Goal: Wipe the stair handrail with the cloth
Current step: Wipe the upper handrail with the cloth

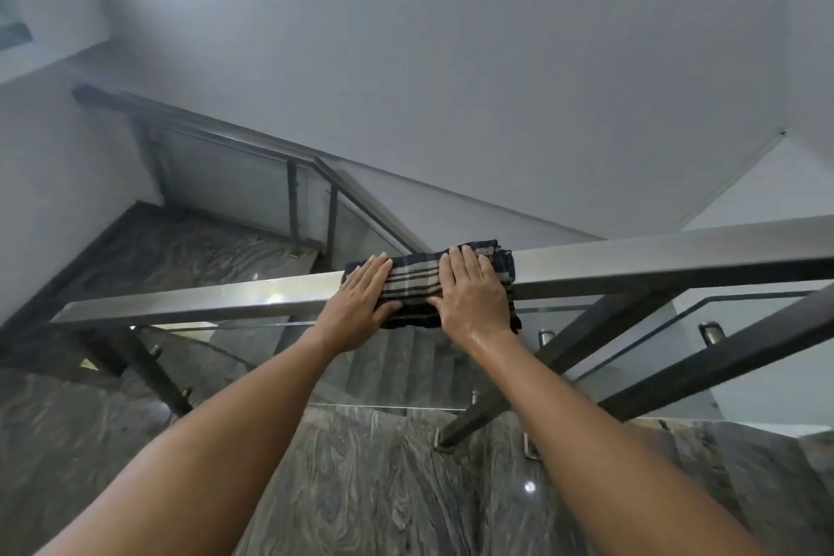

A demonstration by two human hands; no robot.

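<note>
Head cam: I've got the left hand (361,305) and right hand (469,296) pressed flat, fingers spread, on the cloth (417,282) draped over the handrail (189,305) mid-span. Wiping looks underway, I'd say; can't tell which stretches are done.

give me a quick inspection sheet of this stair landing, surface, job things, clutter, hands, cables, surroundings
surface: grey veined stone floor, glossy, bare.
job's things: plaid cloth draped over the flat metal handrail.
clutter: nothing seen.
grippers: left hand and right hand both pressed flat on the cloth, one at each end.
cables: nothing seen.
surroundings: glass panels under the rail on dark metal posts; steps descend beyond; plain grey wall.
</note>
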